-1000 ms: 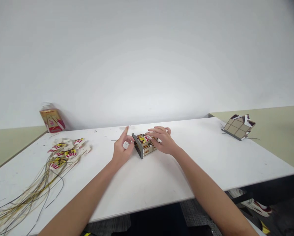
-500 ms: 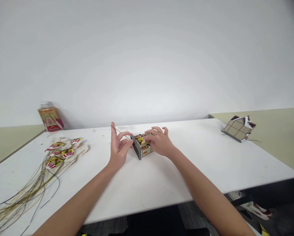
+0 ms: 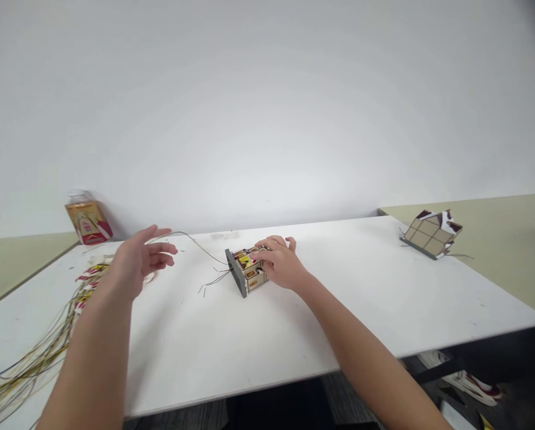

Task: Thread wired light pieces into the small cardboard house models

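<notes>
A small cardboard model house (image 3: 252,272) lies on its side, its dark grey base (image 3: 237,273) turned to the left. My right hand (image 3: 280,260) is wrapped over its upper side and holds it against the table. Thin wires (image 3: 211,283) stick out from the underside of the base. A longer light cord (image 3: 198,243) arcs from the base up to my left hand (image 3: 144,257), passing by its fingers. That hand hovers over the table's left side with fingers spread; whether the cord is pinched between them is hard to see.
Left of me lies a bundle of printed pieces (image 3: 86,280) with long cords (image 3: 39,361). A bottle (image 3: 88,218) stands against the wall at back left. Another model house (image 3: 433,233) sits tilted at the right end of the white table (image 3: 366,286).
My left hand has moved left, away from the base, and its fingers have spread. More of the cord shows between them. The house has shifted slightly left in view, still under my right hand.
</notes>
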### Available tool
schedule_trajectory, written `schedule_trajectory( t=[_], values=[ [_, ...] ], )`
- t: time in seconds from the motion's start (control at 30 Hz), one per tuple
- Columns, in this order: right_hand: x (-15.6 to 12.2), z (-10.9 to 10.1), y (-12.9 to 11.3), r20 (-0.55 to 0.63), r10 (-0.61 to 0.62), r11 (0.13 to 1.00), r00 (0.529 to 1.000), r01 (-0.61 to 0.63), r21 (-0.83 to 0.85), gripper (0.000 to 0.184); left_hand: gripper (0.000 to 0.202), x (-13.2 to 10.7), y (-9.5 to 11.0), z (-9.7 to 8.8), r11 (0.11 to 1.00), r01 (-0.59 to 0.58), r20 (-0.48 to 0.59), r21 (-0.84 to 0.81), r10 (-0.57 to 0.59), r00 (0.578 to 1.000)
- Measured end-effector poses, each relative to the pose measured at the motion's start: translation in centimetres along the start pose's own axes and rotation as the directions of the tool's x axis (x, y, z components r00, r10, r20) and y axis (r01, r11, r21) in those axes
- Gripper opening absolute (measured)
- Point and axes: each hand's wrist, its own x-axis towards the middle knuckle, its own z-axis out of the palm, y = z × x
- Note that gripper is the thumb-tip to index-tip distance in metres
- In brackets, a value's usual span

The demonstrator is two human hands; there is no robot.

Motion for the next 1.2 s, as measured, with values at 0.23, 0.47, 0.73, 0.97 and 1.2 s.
schedule_trajectory(
  t=[0.23,0.47,0.73,0.97,1.2],
  values=[
    [-0.1,0.5,0.3,-0.020,-0.034,0.999,0.999,0.034,-0.005,0.042,0.071,-2.2,0.3,3.0,0.814,-0.540,-0.107,0.212,0.569,0.816],
    [-0.3,-0.2,1.4,-0.177,-0.029,0.999,0.984,0.024,-0.025,0.057,0.094,-2.6,-1.4,10.5,0.246,-0.686,0.662,0.685,0.183,0.727],
    [-0.5,-0.6,3.2,-0.360,0.098,0.994,0.928,-0.105,0.000,0.053,0.093,-1.1,-2.8,15.3,0.123,-0.704,0.709,0.700,0.003,0.705],
    [-0.5,-0.3,3.3,-0.428,0.140,0.986,0.893,-0.166,-0.025,0.042,0.106,0.6,-1.2,8.5,0.668,-0.564,0.320,0.484,0.465,0.825],
    [-0.8,0.2,3.1,-0.337,0.083,0.994,0.938,-0.100,-0.035,0.036,0.048,2.8,-0.5,-8.1,0.925,-0.371,-0.377,-0.079,0.317,0.871]
  ],
)
